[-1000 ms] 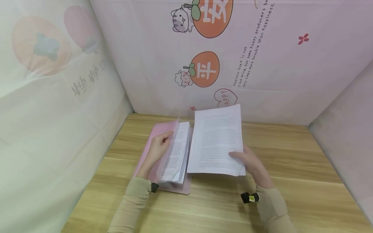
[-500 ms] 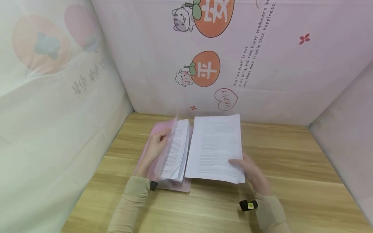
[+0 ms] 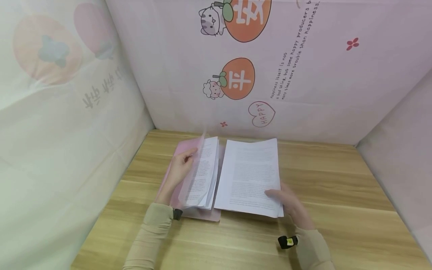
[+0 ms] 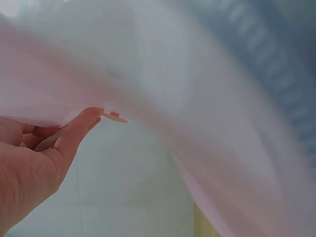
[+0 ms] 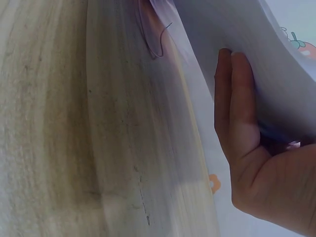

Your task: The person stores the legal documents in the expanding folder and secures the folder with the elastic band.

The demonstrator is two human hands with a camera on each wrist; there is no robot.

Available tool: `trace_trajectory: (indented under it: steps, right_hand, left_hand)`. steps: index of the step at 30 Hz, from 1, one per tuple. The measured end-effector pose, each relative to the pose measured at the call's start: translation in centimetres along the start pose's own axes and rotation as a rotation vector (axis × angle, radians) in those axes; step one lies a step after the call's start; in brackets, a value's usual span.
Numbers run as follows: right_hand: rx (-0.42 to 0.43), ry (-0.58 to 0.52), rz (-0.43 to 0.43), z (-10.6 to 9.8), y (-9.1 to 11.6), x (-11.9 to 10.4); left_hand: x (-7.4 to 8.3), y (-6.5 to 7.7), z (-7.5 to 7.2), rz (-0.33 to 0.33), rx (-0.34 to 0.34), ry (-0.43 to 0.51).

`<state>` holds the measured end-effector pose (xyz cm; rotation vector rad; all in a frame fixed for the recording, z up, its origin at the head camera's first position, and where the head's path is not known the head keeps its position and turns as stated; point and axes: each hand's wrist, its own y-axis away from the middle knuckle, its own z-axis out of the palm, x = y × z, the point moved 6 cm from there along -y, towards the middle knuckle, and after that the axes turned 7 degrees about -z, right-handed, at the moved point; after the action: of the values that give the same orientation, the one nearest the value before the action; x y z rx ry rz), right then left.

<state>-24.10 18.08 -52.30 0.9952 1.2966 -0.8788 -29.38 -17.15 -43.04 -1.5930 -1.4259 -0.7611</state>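
A pink folder lies on the table with printed sheets inside it, their bottom corners slightly curled. My left hand pinches the edge of its translucent pink cover and holds it raised to the left. In the left wrist view, thumb and finger of the left hand meet at the cover's edge. Just right of the folder, my right hand grips a stack of printed paper by its right side, thumb on top. The right wrist view shows fingers supporting the stack from beneath.
The wooden table stretches right and forward of the papers. A patterned cloth hangs behind it, and another cloth wall closes off the left side. Black bands sit at the wrists.
My right hand has lowered the paper stack toward the table and nearer to me. The left hand keeps the folder cover raised, having moved only slightly.
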Motion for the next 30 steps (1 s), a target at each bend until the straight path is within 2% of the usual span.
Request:
trace_trajectory:
  steps: [11,19,26,30]
  right_hand:
    - [-0.052,0.011,-0.044,-0.04,0.12,0.24]
    - [-0.032,-0.003,-0.046,-0.2,0.28,0.47]
    - [-0.094,-0.047,-0.109,0.09,0.29,0.33]
    - [-0.093,-0.048,-0.11,0.05,0.21,0.54]
  left_hand:
    - [-0.14,0.09,0.05,-0.026,-0.005,0.015]
    - [-0.04,0.05,0.12,-0.024,0.004,0.009]
    - [-0.09,-0.02,0.13,-0.026,-0.003,0.006]
    - [-0.13,0.03,0.19,-0.027,-0.011,-0.006]
